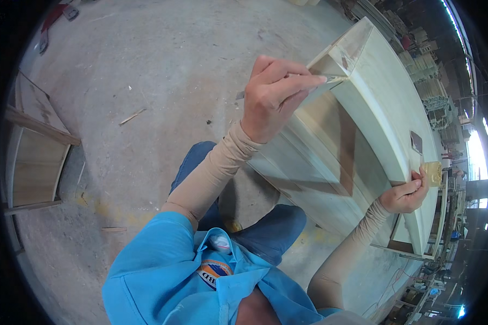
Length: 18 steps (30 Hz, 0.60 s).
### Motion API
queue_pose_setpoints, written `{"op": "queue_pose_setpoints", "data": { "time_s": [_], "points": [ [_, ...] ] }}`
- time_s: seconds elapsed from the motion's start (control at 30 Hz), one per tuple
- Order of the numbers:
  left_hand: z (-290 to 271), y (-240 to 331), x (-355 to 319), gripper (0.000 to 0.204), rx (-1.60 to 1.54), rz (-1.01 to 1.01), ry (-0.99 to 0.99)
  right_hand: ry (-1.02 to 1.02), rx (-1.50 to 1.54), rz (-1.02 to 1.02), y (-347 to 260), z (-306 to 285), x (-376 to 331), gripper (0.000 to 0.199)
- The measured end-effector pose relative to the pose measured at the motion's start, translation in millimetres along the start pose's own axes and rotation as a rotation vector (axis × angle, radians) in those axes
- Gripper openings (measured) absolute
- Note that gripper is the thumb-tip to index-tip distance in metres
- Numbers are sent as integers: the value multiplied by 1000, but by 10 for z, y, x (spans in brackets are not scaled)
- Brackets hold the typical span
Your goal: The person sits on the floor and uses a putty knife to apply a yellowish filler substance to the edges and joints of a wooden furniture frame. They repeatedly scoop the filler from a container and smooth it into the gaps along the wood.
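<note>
My left hand (274, 92) is closed in a pinch round a thin, flat tool (336, 79) that looks like a narrow metal blade. The tool's tip meets the corner of a large pale wooden cabinet-like piece (371, 97) with a curved edge. A greyish end sticks out behind the same hand. Farther right, my right hand (405, 196) is closed at the curved edge, fingers on a small yellowish, see-through tub or block (432, 174); its contents cannot be made out. A dark rectangular patch or flat piece (416, 142) lies on the pale surface above this hand.
Another wooden frame piece (38, 157) stands at the left. Wood slivers (132, 116) lie on the concrete floor (162, 65). Stacked wooden parts (431, 92) line the far right. A red object (53, 17) is at the upper left.
</note>
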<state>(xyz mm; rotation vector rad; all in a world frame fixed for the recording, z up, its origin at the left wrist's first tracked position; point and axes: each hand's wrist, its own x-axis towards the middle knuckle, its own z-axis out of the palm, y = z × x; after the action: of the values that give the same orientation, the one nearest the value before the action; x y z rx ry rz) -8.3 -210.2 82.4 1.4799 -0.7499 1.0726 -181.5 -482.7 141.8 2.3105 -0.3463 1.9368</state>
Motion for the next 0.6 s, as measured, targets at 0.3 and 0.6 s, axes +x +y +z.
{"op": "queue_pose_setpoints", "data": {
  "time_s": [0.3,0.6],
  "points": [
    [-23,32,-144,30,-65,-106,-9,4,25,19,24,12,-22,31],
    [69,90,-172,33,26,-76,48,-4,32,11,22,1,-23,31]
  ]
}}
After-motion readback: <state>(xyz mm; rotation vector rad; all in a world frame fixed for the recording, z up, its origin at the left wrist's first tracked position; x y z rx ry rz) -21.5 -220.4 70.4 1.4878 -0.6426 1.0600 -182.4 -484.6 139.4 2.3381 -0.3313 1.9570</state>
